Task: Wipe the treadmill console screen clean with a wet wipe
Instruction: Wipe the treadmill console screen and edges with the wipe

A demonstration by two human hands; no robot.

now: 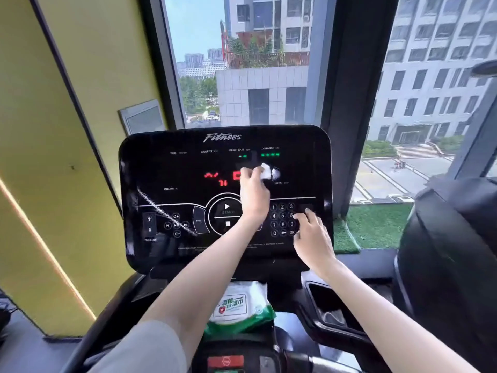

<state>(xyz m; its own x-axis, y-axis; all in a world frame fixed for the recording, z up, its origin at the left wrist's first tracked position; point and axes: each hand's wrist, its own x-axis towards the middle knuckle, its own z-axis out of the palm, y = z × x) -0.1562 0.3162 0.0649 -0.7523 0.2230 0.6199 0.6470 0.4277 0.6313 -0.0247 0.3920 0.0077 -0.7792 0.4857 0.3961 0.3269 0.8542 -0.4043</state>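
Treadmill console screen [188,170] fills the middle, glossy black, rigid and tilted back. It should take firm pressure, but its touch keys may trigger, so a light, flat sweep seems wise. Well left of the left hand's fingers, a whitish streak [161,208] crosses the glass, not yet wiped. Below both wrists lies a green-and-white pack of wipes [239,305]. The right hand [313,238] rests with fingers spread and loosely straight, tips touching the keypad [282,219] beside the 6, gripping nothing. The left hand [254,196] curls round the wet wipe [266,170], which is bunched at its fingertips and pressed to the screen just under the green lights. The wipe looks soft, limp, damp and light; keeping it wadded under the fingertips should stop it slipping.
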